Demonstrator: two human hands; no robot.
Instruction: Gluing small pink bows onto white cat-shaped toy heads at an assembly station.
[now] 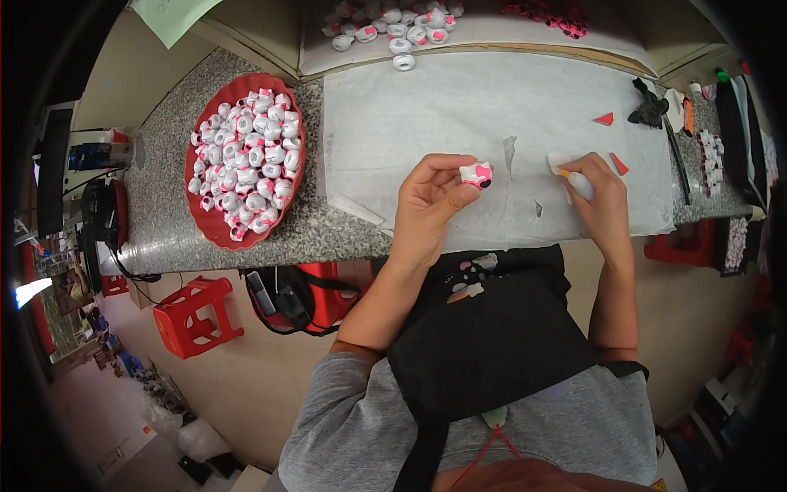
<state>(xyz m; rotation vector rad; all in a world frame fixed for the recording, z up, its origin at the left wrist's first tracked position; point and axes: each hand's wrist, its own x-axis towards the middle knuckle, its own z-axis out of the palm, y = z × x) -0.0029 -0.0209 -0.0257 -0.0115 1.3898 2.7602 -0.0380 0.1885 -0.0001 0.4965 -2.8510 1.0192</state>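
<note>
My left hand pinches a small white, pink and black molded figure piece between thumb and fingers, above the white sheet. To its right, my right hand is closed around a small white squeeze bottle with an orange-yellow tip. The tip points left, toward the held piece, with a gap between them. A pale scrap, partly hidden, lies by the fingers of my right hand. Far to the left stands a red scalloped tray, heaped with many similar white and pink pieces.
More white pieces are piled at the back, with dark pink ones to their right. Two red triangular scraps and a crumpled black thing lie at the right. A red stool stands below the counter.
</note>
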